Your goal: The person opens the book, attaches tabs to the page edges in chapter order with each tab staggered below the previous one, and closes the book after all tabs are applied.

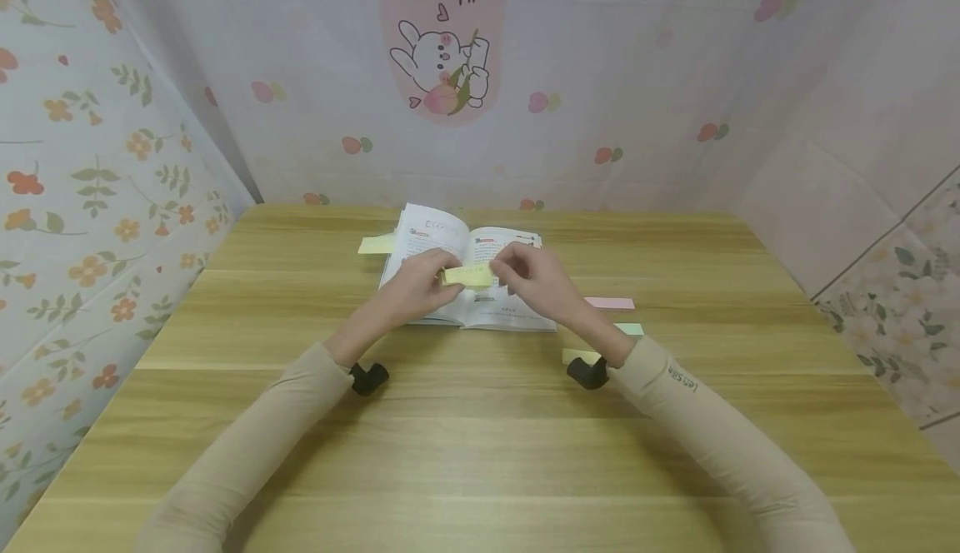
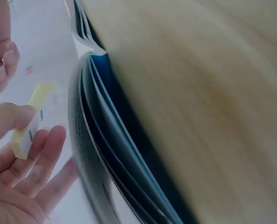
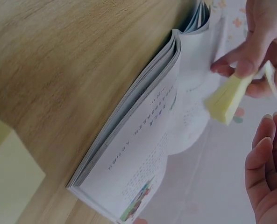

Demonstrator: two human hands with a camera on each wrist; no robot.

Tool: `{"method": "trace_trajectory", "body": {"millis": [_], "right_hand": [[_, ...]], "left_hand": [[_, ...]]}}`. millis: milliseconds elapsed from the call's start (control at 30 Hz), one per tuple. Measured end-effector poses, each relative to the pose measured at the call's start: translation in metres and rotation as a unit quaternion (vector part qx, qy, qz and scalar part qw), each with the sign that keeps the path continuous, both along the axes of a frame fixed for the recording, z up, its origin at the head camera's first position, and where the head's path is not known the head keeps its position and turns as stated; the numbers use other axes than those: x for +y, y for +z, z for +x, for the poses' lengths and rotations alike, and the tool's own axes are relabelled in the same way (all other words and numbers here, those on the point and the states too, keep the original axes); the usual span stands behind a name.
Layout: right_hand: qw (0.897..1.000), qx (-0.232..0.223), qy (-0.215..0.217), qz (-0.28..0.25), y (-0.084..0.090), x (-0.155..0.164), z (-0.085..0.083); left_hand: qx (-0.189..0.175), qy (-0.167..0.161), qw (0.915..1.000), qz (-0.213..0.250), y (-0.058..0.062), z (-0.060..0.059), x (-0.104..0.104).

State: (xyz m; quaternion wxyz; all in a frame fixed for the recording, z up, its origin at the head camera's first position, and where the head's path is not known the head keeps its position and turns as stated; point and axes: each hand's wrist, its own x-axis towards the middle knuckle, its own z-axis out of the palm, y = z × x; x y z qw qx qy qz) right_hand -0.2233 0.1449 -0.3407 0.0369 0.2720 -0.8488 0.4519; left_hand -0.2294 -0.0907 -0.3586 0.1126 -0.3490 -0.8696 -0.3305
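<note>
A small pad of yellow sticky notes (image 1: 467, 276) is held above an open book (image 1: 513, 316). My left hand (image 1: 422, 285) grips the pad at its left end, thumb on one face and fingers behind, as the left wrist view shows. At the pad's other end, my right hand (image 1: 536, 281) pinches the raised end of a thin sheet (image 3: 271, 80) that bends away from the pad in the right wrist view. Printed text covers the book's pages; both hands hide part of them.
A yellow strip (image 1: 377, 244) sticks out past the book's left edge. Right of the book lie a pink strip (image 1: 611, 303), a green strip (image 1: 632, 330) and a yellow pad (image 1: 577, 356), partly behind my right wrist. A printed curtain (image 1: 600, 78) hangs behind the wooden table (image 1: 465, 453).
</note>
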Motion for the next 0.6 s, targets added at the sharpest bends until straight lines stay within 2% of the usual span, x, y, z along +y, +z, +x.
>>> {"method": "trace_trajectory", "body": {"millis": [133,367,600], "right_hand": [[1.000,-0.010,-0.009,-0.009,0.000,0.003,-0.002],[1.000,-0.011,-0.014,-0.020,-0.001,0.009,-0.002],[0.999,-0.007,-0.026,-0.032,0.001,0.017,-0.004]], "left_hand": [[0.005,0.006,0.9999,0.014,-0.006,-0.001,-0.004],[0.041,-0.009,0.9984,0.038,-0.011,-0.004,-0.004],[0.029,-0.012,0.9984,0.046,-0.009,-0.006,0.001]]}}
